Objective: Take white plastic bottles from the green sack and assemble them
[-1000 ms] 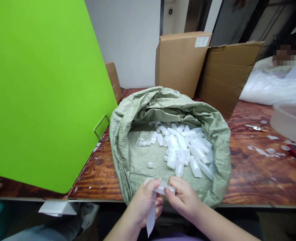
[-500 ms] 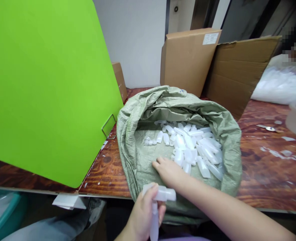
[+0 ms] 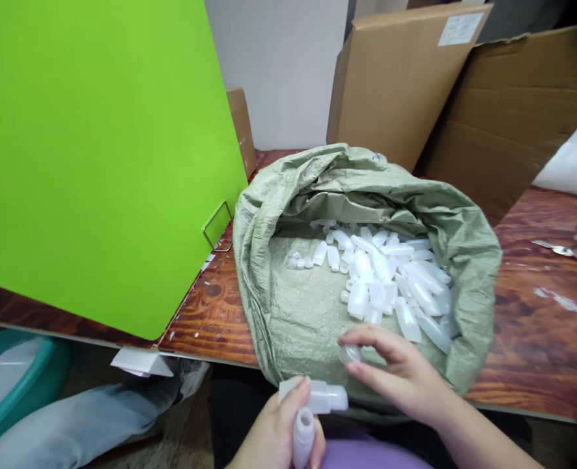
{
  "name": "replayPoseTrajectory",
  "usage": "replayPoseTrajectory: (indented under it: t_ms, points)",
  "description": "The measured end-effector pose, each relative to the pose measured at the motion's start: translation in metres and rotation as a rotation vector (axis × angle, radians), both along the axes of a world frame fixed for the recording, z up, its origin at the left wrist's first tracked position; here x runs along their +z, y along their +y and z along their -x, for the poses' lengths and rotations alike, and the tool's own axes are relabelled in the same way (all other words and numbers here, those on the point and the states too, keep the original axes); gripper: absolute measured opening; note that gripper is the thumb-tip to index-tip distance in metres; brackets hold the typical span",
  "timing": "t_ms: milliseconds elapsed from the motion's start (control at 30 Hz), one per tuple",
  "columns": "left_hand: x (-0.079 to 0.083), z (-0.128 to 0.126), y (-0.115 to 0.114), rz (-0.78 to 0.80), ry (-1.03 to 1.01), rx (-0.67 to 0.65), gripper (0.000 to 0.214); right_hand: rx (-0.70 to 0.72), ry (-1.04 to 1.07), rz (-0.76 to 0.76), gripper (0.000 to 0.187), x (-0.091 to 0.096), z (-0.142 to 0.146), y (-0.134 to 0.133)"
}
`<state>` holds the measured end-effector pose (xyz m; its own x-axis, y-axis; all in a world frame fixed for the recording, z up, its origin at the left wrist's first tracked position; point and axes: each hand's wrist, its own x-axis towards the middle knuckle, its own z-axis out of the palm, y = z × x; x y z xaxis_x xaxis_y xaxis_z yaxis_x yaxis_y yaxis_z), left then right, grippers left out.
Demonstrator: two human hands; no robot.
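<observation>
Holding a small clear cap pinched in the right hand fingers, just above the near wall of the green woven sack on the table, the person has the left hand clenched around white plastic bottles below the table edge. The step looks like fitting cap to bottle; the next move calls for lining the cap up with a neck

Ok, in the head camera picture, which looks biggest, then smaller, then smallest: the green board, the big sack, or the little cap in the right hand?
1. green board, largest, though its nearness to the camera helps.
2. sack, clearly smaller.
3. small clear cap pinched in the right hand, smallest by far.
</observation>
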<state>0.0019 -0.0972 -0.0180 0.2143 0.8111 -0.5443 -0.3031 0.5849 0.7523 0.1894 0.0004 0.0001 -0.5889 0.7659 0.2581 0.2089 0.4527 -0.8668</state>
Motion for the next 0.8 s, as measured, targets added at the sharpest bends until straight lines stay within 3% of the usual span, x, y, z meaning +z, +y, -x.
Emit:
replayPoseTrajectory:
  t_ms: [133,233,333,433,600,667,800]
  points:
    - [0.004,-0.012,0.017,-0.058,0.023,0.051,0.046,0.169,0.005,-0.097,0.031,0.022,0.001,-0.016]
    - [0.015,-0.014,0.031,-0.151,0.101,0.034,0.044,0.329,-0.096,-0.062,0.025,0.043,0.005,-0.016]
    - [0.023,-0.012,0.041,-0.258,0.243,0.012,0.043,0.387,-0.122,-0.055,0.022,0.050,0.002,-0.013]
    - [0.027,-0.008,0.048,-0.340,0.375,-0.064,0.040,0.359,-0.183,-0.188,0.027,0.043,-0.006,-0.013]
    - [0.035,-0.004,0.058,-0.393,0.635,-0.214,0.035,0.282,-0.478,-0.503,0.030,0.026,-0.013,-0.018]
    - [0.039,-0.006,0.061,-0.412,0.695,-0.237,0.035,0.208,-0.498,-0.447,0.028,0.021,-0.010,-0.018]
    - [0.042,-0.011,0.064,-0.460,0.834,-0.234,0.035,0.008,-0.499,-0.240,0.050,0.012,-0.005,-0.018]
